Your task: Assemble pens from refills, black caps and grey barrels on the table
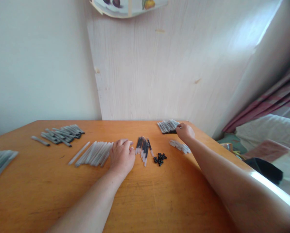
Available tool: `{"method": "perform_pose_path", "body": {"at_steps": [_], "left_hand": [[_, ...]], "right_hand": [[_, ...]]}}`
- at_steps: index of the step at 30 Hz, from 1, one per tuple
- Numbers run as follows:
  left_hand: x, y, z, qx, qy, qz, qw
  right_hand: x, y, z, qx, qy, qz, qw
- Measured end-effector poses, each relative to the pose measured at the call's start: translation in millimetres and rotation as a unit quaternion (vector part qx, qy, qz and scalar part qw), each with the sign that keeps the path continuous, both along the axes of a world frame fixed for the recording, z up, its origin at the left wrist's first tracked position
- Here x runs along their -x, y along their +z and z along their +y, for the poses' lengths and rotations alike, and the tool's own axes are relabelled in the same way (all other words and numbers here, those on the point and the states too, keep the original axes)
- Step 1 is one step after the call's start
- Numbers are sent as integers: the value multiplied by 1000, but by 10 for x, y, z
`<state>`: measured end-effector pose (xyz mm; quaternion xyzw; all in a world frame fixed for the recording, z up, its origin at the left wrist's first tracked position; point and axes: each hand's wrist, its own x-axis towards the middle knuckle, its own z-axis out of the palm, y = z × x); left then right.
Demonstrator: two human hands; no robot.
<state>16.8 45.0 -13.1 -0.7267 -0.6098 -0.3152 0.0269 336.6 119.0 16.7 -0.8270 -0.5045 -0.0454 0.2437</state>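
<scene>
My left hand (122, 152) is curled low over the table, at the right end of a row of translucent white pen barrels (93, 153). Its fingertips are close to the dark ink refills (145, 147); a pale bit shows by them, but I cannot make out what they hold. At the back right, my right hand (185, 132) pinches at the edge of a pile of clear pieces with black ends, like pen caps (168, 125). Small black plugs (160, 159) lie loose right of the refills. Short whitish pieces (179, 146) lie just below my right hand.
Several pens with black ends (62, 133) lie at the back left of the wooden table (145, 200). Another bundle of pens (0, 163) sits at the far left edge. A wall panel (145, 74) rises behind; a bed (268, 139) stands at the right.
</scene>
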Motion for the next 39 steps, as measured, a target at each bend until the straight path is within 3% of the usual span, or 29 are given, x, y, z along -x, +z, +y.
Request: {"method": "perform_pose_path", "body": {"at_steps": [10, 15, 23, 29, 33, 36, 39], "left_hand": [[-6, 11, -9, 21, -2, 17, 1000], [-15, -10, -3, 16, 1, 22, 1000], [-43, 8, -20, 1, -2, 17, 1000], [26, 152, -73, 11, 15, 17, 1000], [208, 292, -57, 28, 59, 13, 998], [431, 396, 15, 55, 103, 5, 993], [670, 480, 104, 136, 119, -15, 983]], "right_hand": [[255, 5, -279, -93, 92, 57, 990], [450, 21, -496, -133, 141, 137, 971], [872, 164, -895, -119, 182, 277, 936], [1270, 278, -1025, -145, 189, 331, 913], [1396, 138, -983, -174, 173, 280, 928], [1366, 15, -943, -144, 147, 192, 960], [1294, -36, -929, -99, 118, 127, 980]]}}
